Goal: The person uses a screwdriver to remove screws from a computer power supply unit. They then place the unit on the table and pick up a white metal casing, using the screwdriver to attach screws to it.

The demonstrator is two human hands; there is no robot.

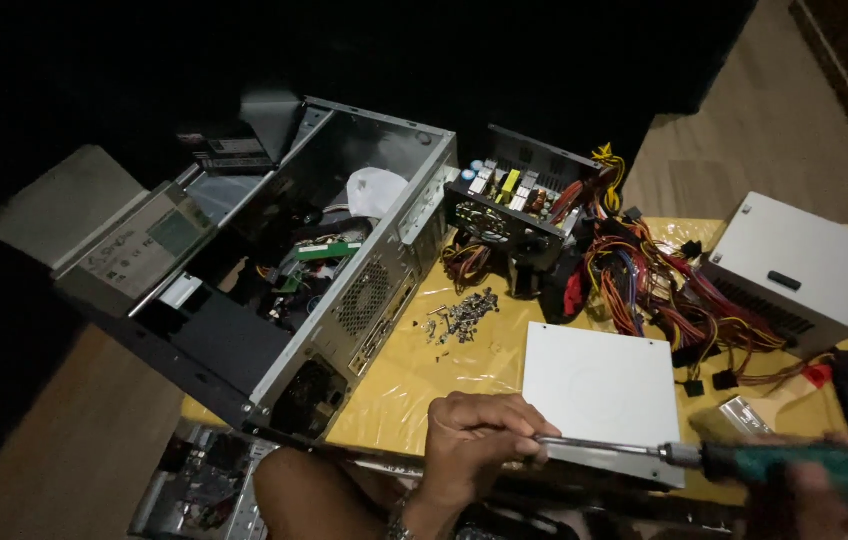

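Where fingers pinch, hands (644, 455) around screwdriver (704, 458).

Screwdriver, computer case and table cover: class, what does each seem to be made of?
Screwdriver: shiny shaft, likely steel; green handle, probably plastic or rubber, blurred. Computer case: grey sheet metal, dull sheen, punched vent holes. Table cover: yellow, glossy and wrinkled, likely plastic sheet.

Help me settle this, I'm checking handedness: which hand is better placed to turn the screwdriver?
Right hand, probably: it grips the screwdriver's green handle. The left hand only pinches the metal shaft near the tip, steadying it.
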